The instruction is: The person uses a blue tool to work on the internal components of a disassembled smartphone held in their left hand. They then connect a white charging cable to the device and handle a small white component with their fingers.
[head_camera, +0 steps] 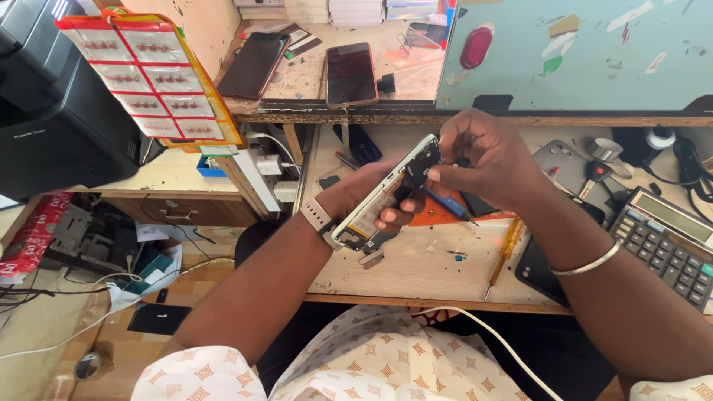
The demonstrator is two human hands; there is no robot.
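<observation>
Right, containers first: small blue tray (pixel 210 168) at approx 9 o'clock from the hands, on the lower side shelf; contents mostly hidden, can't tell what's in it. Hanging sheet of red-edged sachets (pixel 147 78) at 10 o'clock, pockets each w/ a small packet inside.

Opened phone (pixel 386 194) is centre frame, held above the wooden bench (pixel 416 271), tilted w/ top end toward 1 o'clock. White/silver frame, back off, innards showing: dark board section near the top, pale yellowish area toward the bottom end at 7 o'clock.

Left hand (pixel 371 194) cradles it from beneath, fingers curled round the body, fingertips wrapped over the edge near the middle; pale watch on the wrist. Right hand (pixel 486 156) at 3 o'clock of the phone, thumb & forefinger pinched together on the dark part at the top end, other fingers bent in; thin metal bangle on that wrist.

Around: blue-handled tool (pixel 449 208) on an orange mat just under the hands, yellow-handled screwdriver (pixel 505 252) at 4 o'clock, calculator (pixel 665 245) far at 3 o'clock. Two phones face up on the upper shelf at 12: one w/ orange rim (pixel 350 73), one dark (pixel 254 64). Black printer (pixel 52 111) at 9–10 o'clock.
</observation>
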